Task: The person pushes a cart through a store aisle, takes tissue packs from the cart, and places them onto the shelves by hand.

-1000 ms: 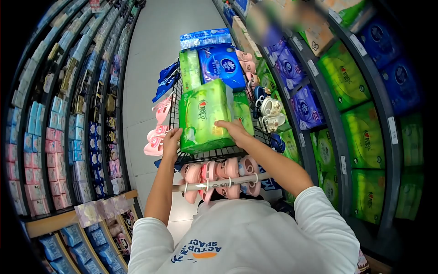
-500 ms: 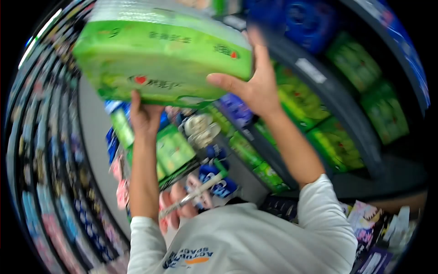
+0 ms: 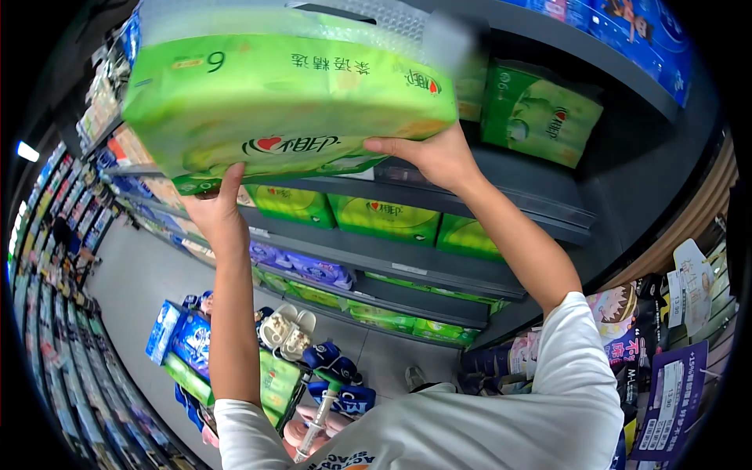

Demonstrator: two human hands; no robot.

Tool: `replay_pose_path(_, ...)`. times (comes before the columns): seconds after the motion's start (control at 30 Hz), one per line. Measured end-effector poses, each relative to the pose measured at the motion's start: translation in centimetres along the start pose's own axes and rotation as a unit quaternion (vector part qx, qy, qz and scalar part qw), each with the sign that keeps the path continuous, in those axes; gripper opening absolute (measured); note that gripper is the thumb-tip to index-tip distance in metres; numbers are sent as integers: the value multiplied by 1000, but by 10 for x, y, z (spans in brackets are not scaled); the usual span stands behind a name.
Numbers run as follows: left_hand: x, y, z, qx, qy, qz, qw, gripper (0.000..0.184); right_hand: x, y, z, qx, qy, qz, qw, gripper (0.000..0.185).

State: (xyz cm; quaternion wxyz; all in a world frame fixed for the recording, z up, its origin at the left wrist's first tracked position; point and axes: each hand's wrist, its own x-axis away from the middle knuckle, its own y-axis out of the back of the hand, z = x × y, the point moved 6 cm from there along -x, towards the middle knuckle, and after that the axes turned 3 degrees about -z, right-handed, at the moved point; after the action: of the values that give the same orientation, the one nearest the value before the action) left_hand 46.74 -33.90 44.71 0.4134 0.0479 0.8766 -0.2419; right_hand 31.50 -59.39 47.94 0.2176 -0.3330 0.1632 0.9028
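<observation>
Both my hands hold up a large green tissue pack (image 3: 290, 110) in clear plastic wrap, in front of the shelving. My left hand (image 3: 219, 215) grips its lower left edge, thumb on the front face and the other fingers hidden beneath. At its lower right corner, my right hand (image 3: 439, 160) presses a thumb on the front, with the remaining fingers behind the pack. Another green tissue pack (image 3: 540, 113) stands on the shelf just right of the one I hold.
Lower shelves carry green packs (image 3: 384, 219) and purple packs (image 3: 301, 265). A loaded cart with a pale handle (image 3: 317, 423) stands at lower left, holding slippers (image 3: 287, 329) and a green pack (image 3: 278, 384). Price cards (image 3: 670, 403) and hanging goods are at right; another shelf row lines the left.
My view has turned right, bringing the shelving in front of me. The tissue pack stays in both hands. The cart now appears lower in view.
</observation>
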Motion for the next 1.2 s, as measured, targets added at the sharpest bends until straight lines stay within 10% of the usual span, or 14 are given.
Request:
replay_pose_path(0.5,2,-91,122,42,204,134,969,60,-19,94,-16,233,10,-94,968,81)
replay_pose_path(0.63,-4,-115,139,-160,166,240,943,44,-30,105,-27,310,-41,-79,946,89)
replay_pose_path(0.83,-11,-166,186,-422,83,378,820,67,-48,146,-92,365,-203,-14,909,74)
replay_pose_path(1.2,-16,-213,235,-422,71,350,833,62,-61,167,-112,639,-230,-5,734,40)
